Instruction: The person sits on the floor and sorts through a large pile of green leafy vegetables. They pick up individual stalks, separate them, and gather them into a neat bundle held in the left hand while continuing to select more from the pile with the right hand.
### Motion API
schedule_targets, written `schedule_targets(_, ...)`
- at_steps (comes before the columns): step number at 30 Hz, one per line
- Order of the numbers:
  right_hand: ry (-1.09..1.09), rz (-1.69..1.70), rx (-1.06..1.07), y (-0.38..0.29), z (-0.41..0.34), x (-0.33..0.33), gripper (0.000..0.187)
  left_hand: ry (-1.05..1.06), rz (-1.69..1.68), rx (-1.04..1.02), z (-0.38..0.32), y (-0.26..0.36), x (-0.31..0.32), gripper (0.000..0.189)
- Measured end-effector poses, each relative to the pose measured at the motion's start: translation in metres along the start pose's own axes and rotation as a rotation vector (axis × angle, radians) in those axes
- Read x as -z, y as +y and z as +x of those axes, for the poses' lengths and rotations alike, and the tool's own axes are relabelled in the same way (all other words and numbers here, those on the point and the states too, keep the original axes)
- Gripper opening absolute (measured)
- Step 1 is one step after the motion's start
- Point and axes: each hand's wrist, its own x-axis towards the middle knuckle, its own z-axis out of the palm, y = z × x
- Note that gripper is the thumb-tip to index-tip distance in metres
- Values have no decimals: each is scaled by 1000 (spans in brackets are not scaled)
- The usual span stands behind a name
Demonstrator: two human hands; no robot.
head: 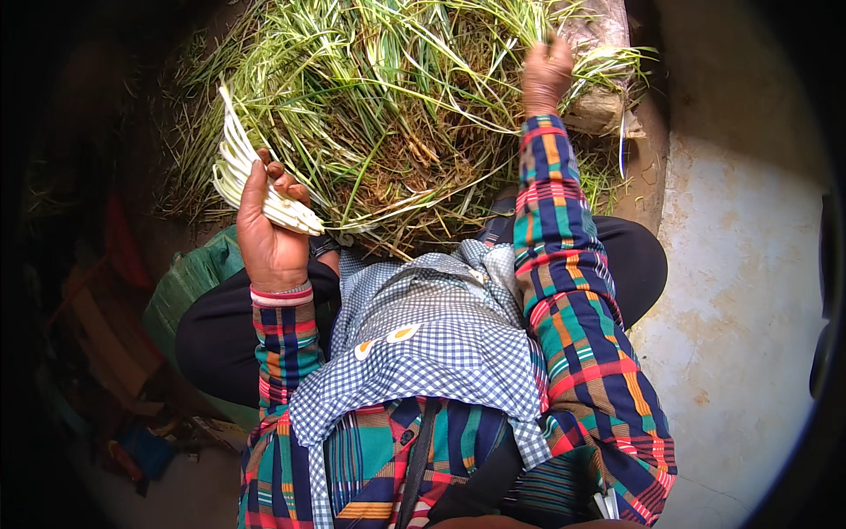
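My left hand holds a bundle of pale, trimmed chive-like stalks. Their cut ends line up near my palm, and the thin tips point up and away. Ahead of me is a large heap of long green leafy stalks, with brown, withered strands tangled along its near side. At the heap's right edge, my right hand reaches forward with bent fingers among green stalks. The fingertips are partly hidden, so whether they grip any stalks cannot be seen.
A pale, wrapped block lies beside the heap, with loose green stalks over it. By my left knee stands a green woven sack. A checked apron covers my lap. Bare concrete floor extends on the right.
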Motion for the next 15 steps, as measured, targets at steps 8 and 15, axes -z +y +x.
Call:
schedule_targets(8,-355,-696,527,-3,-90,-53,34,1,-7,18,-3,-3,6,25)
schedule_targets(15,-106,-588,-357,54,11,30,33,42,33,-28,-8,2,4,26)
